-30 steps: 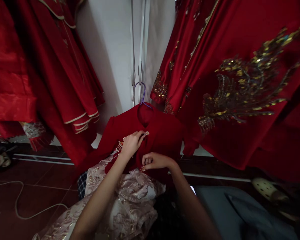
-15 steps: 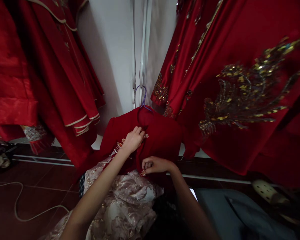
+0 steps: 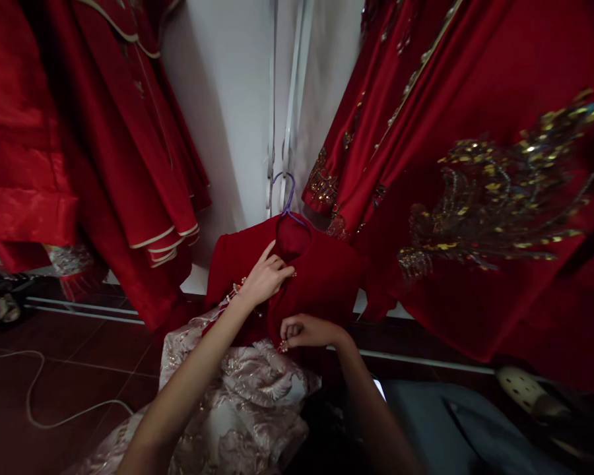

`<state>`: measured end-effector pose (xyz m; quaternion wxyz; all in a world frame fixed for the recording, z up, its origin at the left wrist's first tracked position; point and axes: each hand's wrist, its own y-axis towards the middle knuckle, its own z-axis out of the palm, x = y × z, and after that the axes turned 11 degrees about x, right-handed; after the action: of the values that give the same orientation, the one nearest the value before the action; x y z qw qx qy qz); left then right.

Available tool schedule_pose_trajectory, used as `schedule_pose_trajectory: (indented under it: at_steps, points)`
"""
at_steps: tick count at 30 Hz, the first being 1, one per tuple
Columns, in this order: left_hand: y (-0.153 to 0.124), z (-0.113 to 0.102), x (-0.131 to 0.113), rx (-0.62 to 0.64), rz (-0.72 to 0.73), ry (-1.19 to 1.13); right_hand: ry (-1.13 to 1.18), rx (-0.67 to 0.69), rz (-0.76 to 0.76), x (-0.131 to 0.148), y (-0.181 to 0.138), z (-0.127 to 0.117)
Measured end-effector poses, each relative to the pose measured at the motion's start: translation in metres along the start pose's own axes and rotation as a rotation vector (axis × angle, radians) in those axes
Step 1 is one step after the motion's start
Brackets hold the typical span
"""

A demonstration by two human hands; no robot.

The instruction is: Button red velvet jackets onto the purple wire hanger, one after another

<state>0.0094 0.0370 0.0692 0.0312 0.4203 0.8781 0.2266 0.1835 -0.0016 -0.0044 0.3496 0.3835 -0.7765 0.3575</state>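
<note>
A small red jacket [image 3: 327,274] hangs on a purple hanger [image 3: 288,198] in front of me. My left hand [image 3: 264,277] rests on its front just below the collar, fingers curled over a beaded clasp, forefinger pointing up. Lower down, my right hand [image 3: 301,330] pinches the jacket's front edge beside another beaded clasp [image 3: 282,345]. A pale gold brocade cloth [image 3: 247,396] lies bunched under both forearms.
Red gowns [image 3: 103,152] hang at the left, and a red robe with gold sequin embroidery [image 3: 485,191] hangs at the right. Behind is a white wall with a white rail [image 3: 290,99]. A white cord [image 3: 39,409] lies on the dark red floor; grey cloth [image 3: 455,422] sits at lower right.
My left hand has slid up the jacket front toward the collar and its forefinger has lifted. My right hand stays pinched on the lower edge. The view has shifted slightly.
</note>
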Motion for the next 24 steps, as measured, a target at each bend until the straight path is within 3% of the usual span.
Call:
schedule_pose_trajectory:
  at_steps: [5, 9, 10, 14, 15, 17, 20, 24]
  points:
    - [-0.007, -0.002, -0.002, -0.05, -0.077, -0.096, 0.01, 0.011, 0.01, -0.002, -0.002, 0.001]
    - [-0.018, -0.005, 0.001, -0.142, -0.244, -0.07, 0.037, -0.051, 0.012, 0.008, -0.003, 0.003]
    - [-0.02, -0.005, 0.003, -0.174, -0.303, -0.045, 0.043, -0.153, 0.005, 0.013, -0.001, 0.003]
    - [-0.026, -0.003, 0.01, -0.24, -0.499, 0.046, 0.144, -0.83, -0.126, 0.04, 0.026, 0.0]
    - [-0.026, -0.003, 0.011, -0.242, -0.532, 0.068, 0.166, -0.933, -0.166, 0.046, 0.036, -0.002]
    - [-0.024, -0.005, 0.013, -0.257, -0.601, 0.118, 0.156, -1.041, -0.154, 0.055, 0.054, -0.006]
    - [-0.021, -0.012, 0.02, -0.29, -0.684, 0.207, 0.054, -1.158, 0.024, 0.055, 0.071, -0.016]
    - [-0.025, -0.023, 0.046, -0.301, -0.761, 0.254, -0.076, -1.398, 0.252, 0.036, 0.057, -0.038]
